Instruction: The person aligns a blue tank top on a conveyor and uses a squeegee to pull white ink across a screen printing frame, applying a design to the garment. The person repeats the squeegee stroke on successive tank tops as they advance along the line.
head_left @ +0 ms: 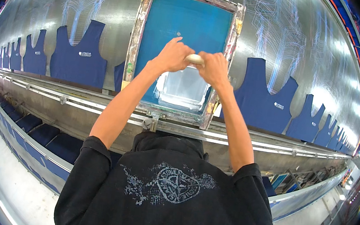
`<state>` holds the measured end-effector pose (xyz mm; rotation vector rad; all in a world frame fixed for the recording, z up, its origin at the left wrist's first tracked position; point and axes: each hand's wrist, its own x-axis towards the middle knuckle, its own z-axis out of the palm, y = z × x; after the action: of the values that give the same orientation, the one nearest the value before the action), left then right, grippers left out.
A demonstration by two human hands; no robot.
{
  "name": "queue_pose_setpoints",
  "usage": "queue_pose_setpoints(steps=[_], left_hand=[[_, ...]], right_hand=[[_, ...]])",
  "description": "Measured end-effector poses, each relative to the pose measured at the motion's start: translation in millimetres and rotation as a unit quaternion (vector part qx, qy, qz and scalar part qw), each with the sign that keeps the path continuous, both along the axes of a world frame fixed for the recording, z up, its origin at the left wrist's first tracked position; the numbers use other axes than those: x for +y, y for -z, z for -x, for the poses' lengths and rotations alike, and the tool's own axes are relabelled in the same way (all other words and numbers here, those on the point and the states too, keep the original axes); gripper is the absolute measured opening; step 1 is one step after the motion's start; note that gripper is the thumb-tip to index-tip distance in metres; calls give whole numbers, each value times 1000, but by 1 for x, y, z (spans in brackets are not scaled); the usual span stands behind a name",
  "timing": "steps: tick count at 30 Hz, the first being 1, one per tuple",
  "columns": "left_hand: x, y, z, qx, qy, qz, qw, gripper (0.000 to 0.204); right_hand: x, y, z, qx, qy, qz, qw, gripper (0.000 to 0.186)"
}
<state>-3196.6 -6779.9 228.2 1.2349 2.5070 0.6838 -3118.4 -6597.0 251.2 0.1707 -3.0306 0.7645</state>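
Observation:
Both of my hands grip the pale, rounded handle of a squeegee (195, 59) above a framed printing screen. My left hand (177, 56) is closed on the left end of the handle, with one finger pointing up and away. On the right end, my right hand (214, 68) is wrapped round it. The squeegee's blade is hidden from here. The screen (190, 19) has teal mesh in a worn, stained frame. White ink (184, 91) surrounds a pale, nearly square patch at the mesh's near end, just below my hands.
Navy sleeveless garment pieces (79, 60) with small white prints lie in a row along the shiny sloping table (315, 61), left and right of the screen. A metal rail (88, 105) runs along its near edge. Dark cloth (60, 146) lies in a trough at lower left.

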Motion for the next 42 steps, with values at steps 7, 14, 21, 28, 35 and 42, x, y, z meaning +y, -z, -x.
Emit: queue_pose_setpoints(steps=[7, 14, 21, 28, 35, 42], left_hand=[[-29, -7, -88, -137, -4, 50, 989, 13], [0, -4, -3, 11, -4, -9, 1000, 22], [-32, -5, -105, -106, 1, 72, 992, 23], [-10, -16, -36, -18, -30, 99, 994, 24], [-10, -16, -50, -14, -73, -6, 997, 40], [-90, -25, -178, 54, -105, -108, 987, 52]], right_hand=[[-25, 15, -91, -38, -15, 52, 998, 9], [5, 5, 3, 16, -2, -5, 1000, 13], [-33, 19, -117, -86, -19, 8, 996, 19], [24, -13, -94, 179, 257, 107, 944, 53], [76, 27, -78, -143, 423, 513, 733, 34], [18, -7, -65, 54, 460, 453, 762, 30]])
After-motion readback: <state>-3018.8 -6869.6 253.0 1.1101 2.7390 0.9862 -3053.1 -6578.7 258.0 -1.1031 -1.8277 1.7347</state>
